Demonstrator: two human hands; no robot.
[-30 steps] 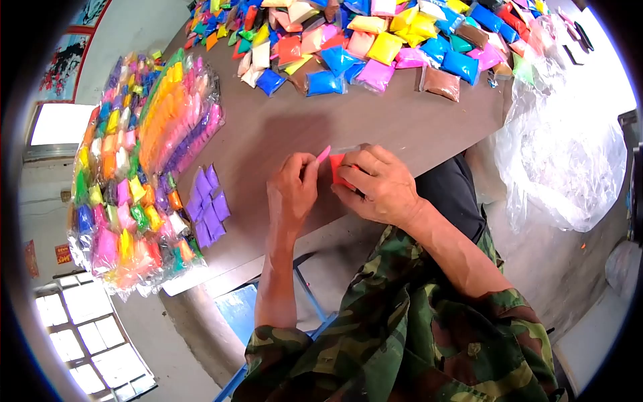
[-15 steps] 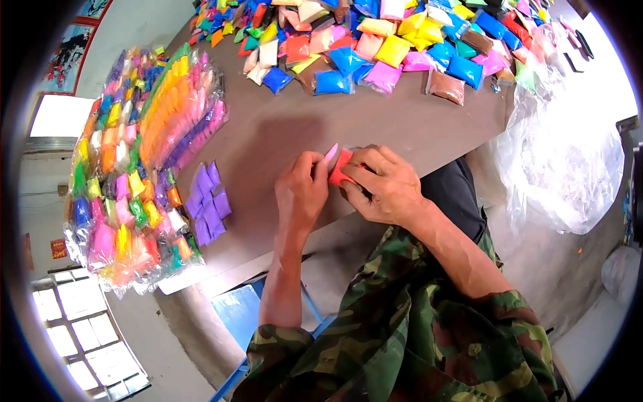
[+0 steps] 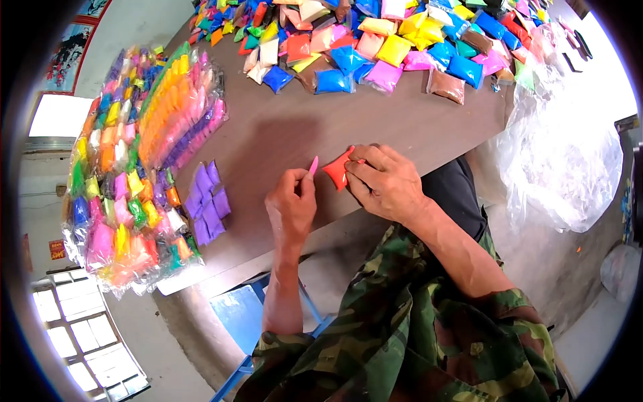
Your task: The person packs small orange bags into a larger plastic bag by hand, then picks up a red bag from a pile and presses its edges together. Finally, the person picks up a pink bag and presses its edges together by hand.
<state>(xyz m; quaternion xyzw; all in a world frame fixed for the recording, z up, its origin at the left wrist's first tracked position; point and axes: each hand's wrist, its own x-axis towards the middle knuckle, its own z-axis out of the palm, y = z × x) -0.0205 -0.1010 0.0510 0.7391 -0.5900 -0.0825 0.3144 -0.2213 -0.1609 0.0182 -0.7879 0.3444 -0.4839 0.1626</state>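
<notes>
Two hands at table edge, each gripping a small item.
Left hand [image 3: 291, 202] is closed, thumb and fingers pinching a pink strip [image 3: 313, 165] that stands up from the fingertips. Right hand [image 3: 385, 184] grasps a red packet [image 3: 336, 169] by its near corner, fingers curled over it, and the packet sits just above the table [image 3: 281, 134] near its front edge. Strip and packet are just beside each other, and contact cannot be confirmed. Purple packets [image 3: 206, 204] lie in a cluster to the left, near the left hand. Beyond them sit large bags [image 3: 134, 167] of sorted coloured packets. A loose pile [image 3: 375, 40] covers the far side of the table. A clear plastic sack [image 3: 562, 154] hangs off the right end.
</notes>
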